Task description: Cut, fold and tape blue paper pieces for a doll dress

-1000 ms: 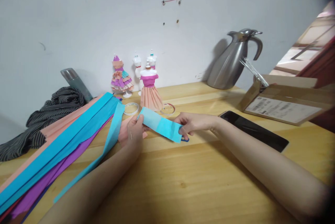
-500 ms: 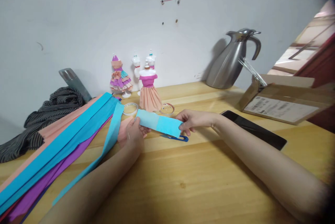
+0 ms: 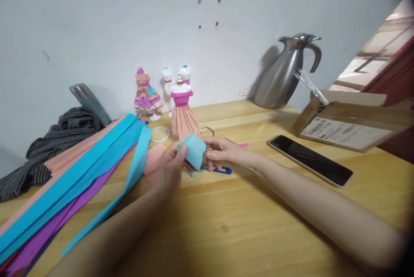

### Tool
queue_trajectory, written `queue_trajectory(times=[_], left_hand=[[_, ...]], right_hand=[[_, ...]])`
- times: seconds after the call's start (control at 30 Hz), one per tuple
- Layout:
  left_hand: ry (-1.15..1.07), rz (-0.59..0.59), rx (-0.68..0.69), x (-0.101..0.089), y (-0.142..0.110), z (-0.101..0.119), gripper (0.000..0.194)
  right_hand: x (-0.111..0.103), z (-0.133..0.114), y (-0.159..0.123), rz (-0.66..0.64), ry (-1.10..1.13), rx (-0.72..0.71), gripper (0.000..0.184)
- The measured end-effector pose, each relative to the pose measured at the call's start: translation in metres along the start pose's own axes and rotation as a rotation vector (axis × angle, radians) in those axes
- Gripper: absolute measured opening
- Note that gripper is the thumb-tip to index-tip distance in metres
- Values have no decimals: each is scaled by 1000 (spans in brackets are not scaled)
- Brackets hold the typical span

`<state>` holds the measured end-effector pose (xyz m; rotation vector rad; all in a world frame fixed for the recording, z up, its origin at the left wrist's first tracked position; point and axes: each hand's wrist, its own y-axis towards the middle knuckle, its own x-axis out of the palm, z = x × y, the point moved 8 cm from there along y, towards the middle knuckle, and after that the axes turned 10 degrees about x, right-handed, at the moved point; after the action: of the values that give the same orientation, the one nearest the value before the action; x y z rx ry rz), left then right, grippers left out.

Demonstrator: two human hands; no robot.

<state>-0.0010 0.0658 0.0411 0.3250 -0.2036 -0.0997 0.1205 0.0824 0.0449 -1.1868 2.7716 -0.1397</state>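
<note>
My left hand is closed on a light blue piece of crepe paper, with the thumb on its near face. The piece is folded into a small, roughly square shape above the table. My right hand is closed at the right edge of the same paper, its fingertips partly hidden. Under the right fingers lies a blue tool with a looped handle, the rest of it covered. Beside my left hand lie a peach piece of paper and a long light blue strip.
Long blue paper sheets and a purple one spread leftward near a striped cloth. Behind are a tape roll and small dressed mannequins. Rightward are a phone, an open carton and a steel jug.
The light blue piece was stretched flat between both hands; now it is folded over. My right hand has moved left, close to my left hand, uncovering more of the phone.
</note>
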Motion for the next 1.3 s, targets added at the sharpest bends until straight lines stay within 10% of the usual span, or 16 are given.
queue_trajectory(times=[0.43,0.87,1.3], left_hand=[[-82,161,9,-20,18,9,26],[-74,298,418,-53,38,100,31],[-12,290,349,-57,39,112,30]], right_hand=[[-11,13,9,174,65,58,28],[-20,27,14,287,-231,68,35],[-20,26,11,238,-72,55,11]])
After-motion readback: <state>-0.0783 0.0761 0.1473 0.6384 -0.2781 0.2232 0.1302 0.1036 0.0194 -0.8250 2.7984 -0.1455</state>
